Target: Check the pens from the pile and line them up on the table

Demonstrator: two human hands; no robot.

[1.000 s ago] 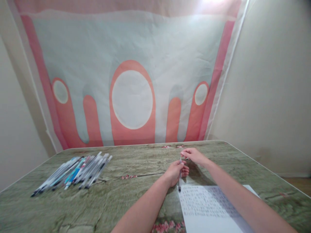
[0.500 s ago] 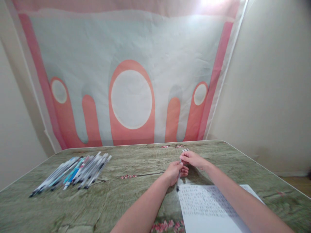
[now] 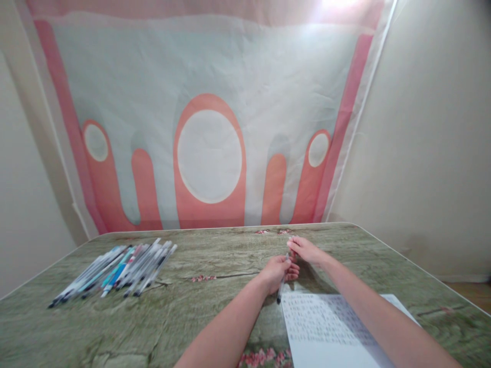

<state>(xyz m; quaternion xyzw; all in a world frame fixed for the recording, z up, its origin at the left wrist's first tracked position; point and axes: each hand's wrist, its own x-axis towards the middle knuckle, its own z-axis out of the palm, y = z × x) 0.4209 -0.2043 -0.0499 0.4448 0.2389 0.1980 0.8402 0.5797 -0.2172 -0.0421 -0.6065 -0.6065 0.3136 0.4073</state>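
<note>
Crossing paper (image 3: 318, 324), the right forearm (image 3: 366, 305) hides part; left hand (image 3: 276, 272) pinches a pen (image 3: 280, 291), right hand's (image 3: 305, 250) grip unclear.

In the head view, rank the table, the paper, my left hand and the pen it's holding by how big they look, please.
1. Table
2. Paper, though the frame cuts it off
3. Left hand
4. Pen, clearly thinnest

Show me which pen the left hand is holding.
The dark-ended pen by the paper, gripped in the left hand; the piled pens lie farther left.
</note>
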